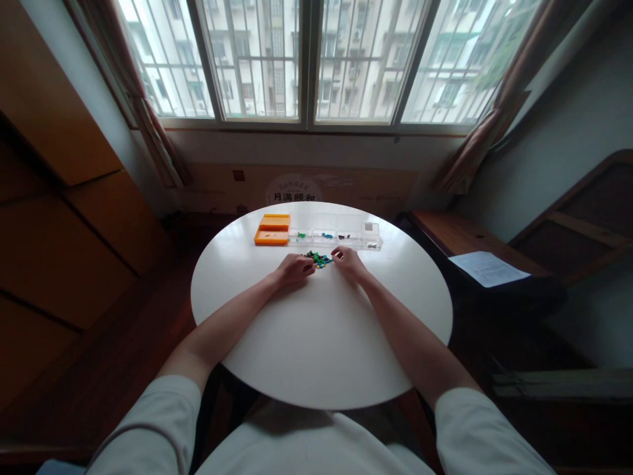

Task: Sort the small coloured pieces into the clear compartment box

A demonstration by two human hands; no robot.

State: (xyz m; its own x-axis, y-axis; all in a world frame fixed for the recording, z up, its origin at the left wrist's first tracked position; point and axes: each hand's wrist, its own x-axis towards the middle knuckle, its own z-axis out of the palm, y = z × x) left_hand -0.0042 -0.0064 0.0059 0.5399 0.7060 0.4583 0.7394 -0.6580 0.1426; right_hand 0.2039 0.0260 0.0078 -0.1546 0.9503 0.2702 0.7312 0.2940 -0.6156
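Observation:
A small heap of green and blue beads (320, 259) lies on the round white table (321, 343), between my two hands. My left hand (295, 268) rests on the table at the heap's left edge, fingers curled toward the beads. My right hand (347, 259) is at the heap's right edge, fingertips pinched low on the tabletop. Whether either hand holds a bead is too small to tell. Behind the heap stands a clear compartment box (340, 235) with a few sorted pieces in its cells, and an orange tray (272, 230) beside it on the left.
A big barred window fills the far wall, with curtains at both sides. A dark wooden bench (448, 237) with a sheet of paper (487, 268) stands to the right. Wooden cabinets line the left wall.

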